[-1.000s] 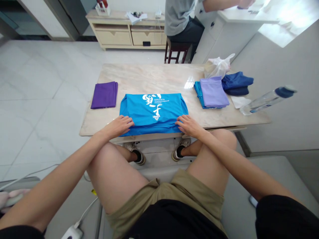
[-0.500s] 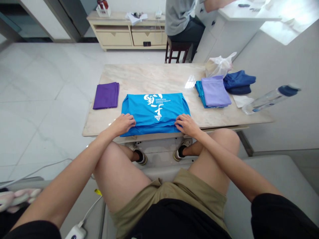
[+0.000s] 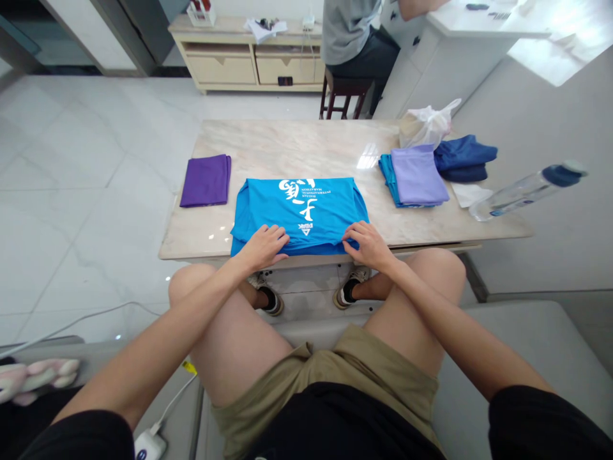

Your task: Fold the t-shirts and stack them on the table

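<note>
Pinching near edge of blue garment [image 3: 287,220] close to right corner: right hand [image 3: 368,245], thumb and fingertips together on cloth; left hand [image 3: 264,247] over near edge farther left, fingers bent, cannot tell if gripping. Garment folded into wide block, white print upward, lying along near side of table [image 3: 287,144], between purple folded cloth [image 3: 205,181] at left and lilac folded cloth [image 3: 419,176] at right, apart from both

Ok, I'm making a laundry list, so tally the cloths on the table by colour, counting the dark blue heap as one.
Bright blue: 2 (printed cloth at the left hand and right hand; folded cloth under the lilac cloth)
Purple: 1 (purple cloth)
Lilac: 1
Dark blue: 1 (dark blue heap, layers unclear)
Total: 5
</note>
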The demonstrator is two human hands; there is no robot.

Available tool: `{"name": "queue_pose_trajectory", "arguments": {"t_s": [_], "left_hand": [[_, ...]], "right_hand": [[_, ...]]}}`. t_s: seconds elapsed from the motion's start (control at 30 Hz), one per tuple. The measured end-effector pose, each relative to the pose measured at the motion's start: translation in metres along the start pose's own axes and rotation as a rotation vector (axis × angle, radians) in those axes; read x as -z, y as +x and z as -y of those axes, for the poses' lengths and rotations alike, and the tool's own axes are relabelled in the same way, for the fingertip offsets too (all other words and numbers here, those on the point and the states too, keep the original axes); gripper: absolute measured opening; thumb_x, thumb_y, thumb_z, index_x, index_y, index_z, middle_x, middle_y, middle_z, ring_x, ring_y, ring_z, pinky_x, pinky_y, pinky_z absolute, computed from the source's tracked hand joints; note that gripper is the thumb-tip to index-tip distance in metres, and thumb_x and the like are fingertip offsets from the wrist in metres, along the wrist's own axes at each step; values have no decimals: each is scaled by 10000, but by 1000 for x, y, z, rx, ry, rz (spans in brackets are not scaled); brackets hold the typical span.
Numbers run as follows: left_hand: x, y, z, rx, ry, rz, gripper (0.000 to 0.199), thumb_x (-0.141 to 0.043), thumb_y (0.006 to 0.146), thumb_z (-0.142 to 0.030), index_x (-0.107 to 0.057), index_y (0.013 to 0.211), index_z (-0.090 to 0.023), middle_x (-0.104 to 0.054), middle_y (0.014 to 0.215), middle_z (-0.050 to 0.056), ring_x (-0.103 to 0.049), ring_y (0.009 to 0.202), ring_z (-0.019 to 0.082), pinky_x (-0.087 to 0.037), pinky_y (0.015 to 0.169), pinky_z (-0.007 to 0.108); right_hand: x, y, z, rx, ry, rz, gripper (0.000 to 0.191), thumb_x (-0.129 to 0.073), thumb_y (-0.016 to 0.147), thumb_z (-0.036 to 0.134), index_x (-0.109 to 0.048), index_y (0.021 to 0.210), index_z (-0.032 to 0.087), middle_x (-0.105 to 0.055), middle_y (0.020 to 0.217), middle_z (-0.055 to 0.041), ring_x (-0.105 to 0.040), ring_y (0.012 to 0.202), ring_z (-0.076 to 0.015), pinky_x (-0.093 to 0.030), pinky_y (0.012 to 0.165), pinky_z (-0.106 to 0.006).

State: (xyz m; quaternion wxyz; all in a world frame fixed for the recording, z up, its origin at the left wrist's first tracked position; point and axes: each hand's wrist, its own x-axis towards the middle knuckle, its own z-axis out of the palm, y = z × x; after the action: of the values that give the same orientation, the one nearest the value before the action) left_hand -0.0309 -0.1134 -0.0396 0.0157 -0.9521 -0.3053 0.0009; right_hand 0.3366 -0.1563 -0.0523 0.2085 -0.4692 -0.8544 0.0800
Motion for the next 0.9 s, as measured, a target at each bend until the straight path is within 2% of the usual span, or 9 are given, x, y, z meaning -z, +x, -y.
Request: {"name": "queue_pose_trajectory", "arguments": {"t_s": [0.1,0.27,0.47,0.7,0.9], "left_hand": [[-3,9,-9,31,31,-20,247,-735,1015,-369,-690,1169,-181,-698,1203,183,-617,1114,359,-393,851,450],[-1,8,-15,69,23,-68,153,-614,1054,-263,-690,1163,-188,-697,1120,165,-611,1052,346,-393,845,464],[-5,2,-17,57,34,-88,167,-621,1063,-322,-733,1119,-211,-704,1134,170,-600,1033,339,-400,821,469],[-17,5,-13,64,-5,-98,213,-575,1096,-270,-774,1071,-199,-717,1075,142,-599,1017,311,-404,799,443],[-7,-5,-4,96,-136,-138,235,-546,1118,-263,-774,1087,-212,-758,1074,123,-618,1017,294,-427,820,442]], "right_hand": [[1,0,0,-6,27,-19,110,-615,1042,232,-701,975,243,-755,1086,-102,-644,1018,-297,-490,935,-440],[-2,0,1,-32,49,-35,98,-616,1034,223,-679,965,253,-757,1082,-100,-654,1020,-296,-491,927,-434],[-3,0,6,-21,64,-65,102,-604,1035,211,-661,962,253,-756,1054,-97,-650,995,-296,-493,919,-437],[0,-1,5,-5,47,-27,123,-588,1042,214,-674,961,249,-752,1043,-106,-633,985,-303,-485,911,-447],[1,-8,2,85,-53,52,171,-565,1070,208,-711,987,239,-747,1061,-111,-616,1003,-297,-446,896,-437]]}}
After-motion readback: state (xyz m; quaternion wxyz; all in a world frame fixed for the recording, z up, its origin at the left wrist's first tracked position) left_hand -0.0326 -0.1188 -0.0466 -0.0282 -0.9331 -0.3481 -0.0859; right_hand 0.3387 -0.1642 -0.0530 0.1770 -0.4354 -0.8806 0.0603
